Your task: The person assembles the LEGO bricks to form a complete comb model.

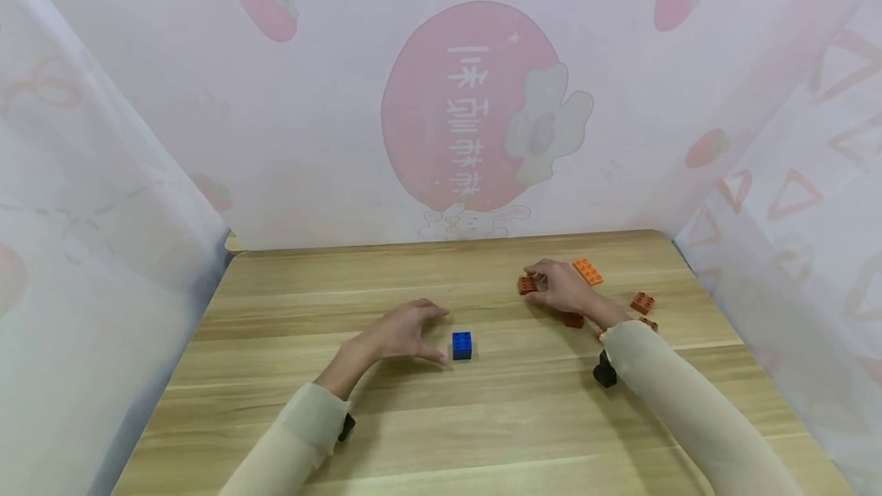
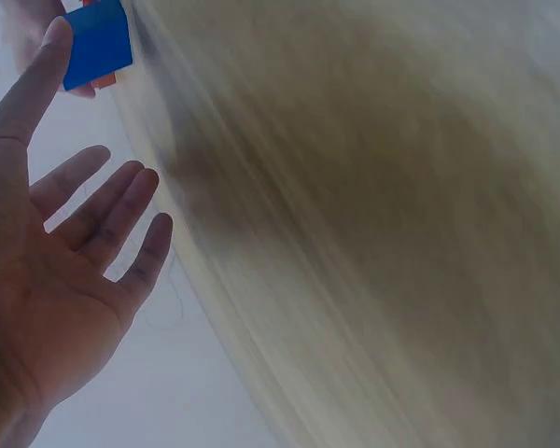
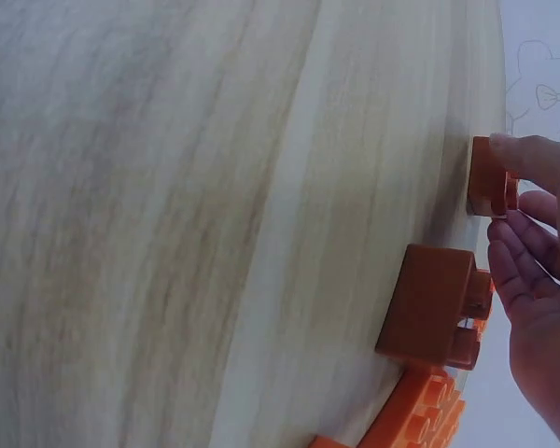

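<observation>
A blue building brick (image 1: 462, 345) with studs on top stands near the middle of the wooden table. Just left of it is my left hand (image 1: 403, 334), thumb and fingers spread apart and holding nothing. In the left wrist view the thumb tip overlaps the blue brick (image 2: 100, 45); whether they touch I cannot tell. Farther back and to the right, my right hand (image 1: 563, 288) pinches a reddish-brown brick (image 1: 527, 285) between thumb and fingers. The right wrist view has the thumb against this brown brick (image 3: 486, 177), low at the tabletop.
Under the right forearm sits another brown brick (image 1: 574, 320), partly hidden. An orange brick (image 1: 588, 271) lies behind the right hand. Right of the forearm are a brown brick (image 1: 642, 302) and a partly covered one (image 1: 648, 323). A printed curtain (image 1: 331, 136) encloses the table (image 1: 441, 435).
</observation>
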### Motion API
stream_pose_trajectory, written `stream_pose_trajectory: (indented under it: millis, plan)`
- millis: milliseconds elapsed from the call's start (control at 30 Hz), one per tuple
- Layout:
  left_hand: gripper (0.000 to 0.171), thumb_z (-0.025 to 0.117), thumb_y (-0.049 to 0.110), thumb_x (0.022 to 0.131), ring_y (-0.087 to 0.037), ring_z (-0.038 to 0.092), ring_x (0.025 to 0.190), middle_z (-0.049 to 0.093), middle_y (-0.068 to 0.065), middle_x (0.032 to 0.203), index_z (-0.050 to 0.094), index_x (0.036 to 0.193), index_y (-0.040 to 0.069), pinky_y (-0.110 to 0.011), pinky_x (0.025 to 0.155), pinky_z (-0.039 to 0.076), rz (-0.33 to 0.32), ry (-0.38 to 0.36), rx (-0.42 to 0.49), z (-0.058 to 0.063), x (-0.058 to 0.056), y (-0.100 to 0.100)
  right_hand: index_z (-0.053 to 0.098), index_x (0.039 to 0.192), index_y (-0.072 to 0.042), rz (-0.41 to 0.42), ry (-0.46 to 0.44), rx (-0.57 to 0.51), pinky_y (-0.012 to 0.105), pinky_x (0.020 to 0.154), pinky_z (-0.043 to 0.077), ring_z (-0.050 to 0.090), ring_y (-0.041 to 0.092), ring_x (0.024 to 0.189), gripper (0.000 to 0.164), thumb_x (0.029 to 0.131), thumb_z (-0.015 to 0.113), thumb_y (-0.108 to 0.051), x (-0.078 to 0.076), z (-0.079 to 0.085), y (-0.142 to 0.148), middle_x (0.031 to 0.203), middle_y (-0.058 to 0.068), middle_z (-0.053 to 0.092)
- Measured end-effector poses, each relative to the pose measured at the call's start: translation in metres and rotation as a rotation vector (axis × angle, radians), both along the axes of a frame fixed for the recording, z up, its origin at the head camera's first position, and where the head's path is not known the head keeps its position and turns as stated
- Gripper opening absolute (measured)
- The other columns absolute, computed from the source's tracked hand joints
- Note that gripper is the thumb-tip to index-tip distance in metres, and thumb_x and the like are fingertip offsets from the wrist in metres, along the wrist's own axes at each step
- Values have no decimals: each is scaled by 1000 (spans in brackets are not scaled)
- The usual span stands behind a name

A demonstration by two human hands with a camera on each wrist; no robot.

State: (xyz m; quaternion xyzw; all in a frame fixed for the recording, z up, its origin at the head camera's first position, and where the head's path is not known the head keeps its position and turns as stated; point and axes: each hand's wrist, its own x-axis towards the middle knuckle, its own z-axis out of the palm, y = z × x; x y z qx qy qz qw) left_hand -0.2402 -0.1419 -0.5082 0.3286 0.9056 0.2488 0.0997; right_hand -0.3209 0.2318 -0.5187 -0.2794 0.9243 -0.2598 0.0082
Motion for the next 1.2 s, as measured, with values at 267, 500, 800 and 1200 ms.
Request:
stream_pose_trajectory:
  millis: [267,500,800,1200]
  plan:
    - [74,94,46,79,-22,67,111,71,-8,125,69,135,4,-41,99,56,-29,28,20,-3,0,12,68,133,7,-10,-11,-13,46,88,60,70,28,101,54,89,88,-15,-4,1,-1,116,17,73]
    - [65,93,45,80,-19,69,110,75,-5,121,74,127,5,-39,100,56,-16,44,4,-3,1,18,69,131,7,-11,-6,-12,46,88,60,70,29,101,50,90,87,-14,-7,1,1,116,18,73]
    - [53,94,43,80,-15,70,103,76,-1,113,78,116,8,-36,95,58,-6,72,-17,-5,2,22,70,131,6,-21,-43,-21,44,86,61,72,27,102,47,91,86,-13,-9,-1,-1,120,20,74]
    - [44,93,42,82,-11,67,94,74,3,107,80,109,11,-33,88,58,2,79,-35,-8,3,25,74,125,2,-41,-57,-41,41,84,61,72,22,96,40,90,86,-12,-11,-6,-1,112,14,76]
